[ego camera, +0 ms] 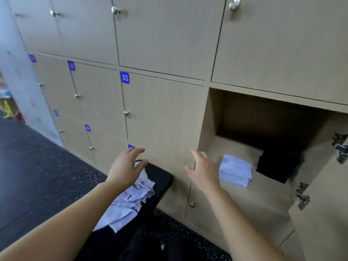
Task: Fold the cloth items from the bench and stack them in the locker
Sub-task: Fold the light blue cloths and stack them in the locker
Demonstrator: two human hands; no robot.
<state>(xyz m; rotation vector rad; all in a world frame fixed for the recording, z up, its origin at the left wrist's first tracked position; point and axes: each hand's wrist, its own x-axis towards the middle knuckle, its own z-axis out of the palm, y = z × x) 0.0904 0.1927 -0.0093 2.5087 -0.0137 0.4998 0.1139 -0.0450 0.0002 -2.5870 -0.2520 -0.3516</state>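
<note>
Both hands empty, fingers spread: left hand [125,167] hovers over the crumpled white cloth [130,201] on the black bench [162,177]; right hand [204,171] is just left of the open locker [212,117]. Inside, a folded white cloth [235,171] sits near the front, with a dark folded item [278,164] to its right.

Risks: a one-corner grab could drag the crumpled cloth onto the floor, and a careless push could knock the folded cloth out.

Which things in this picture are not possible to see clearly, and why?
- Head view, dark item in the locker: shadow hides its folds and kind.
- Head view, blue label under door 33: mostly covered by the left hand.
- Head view, crumpled white cloth on the bench: partly behind the left forearm.
- Head view, open locker door: cut by the right edge.
</note>
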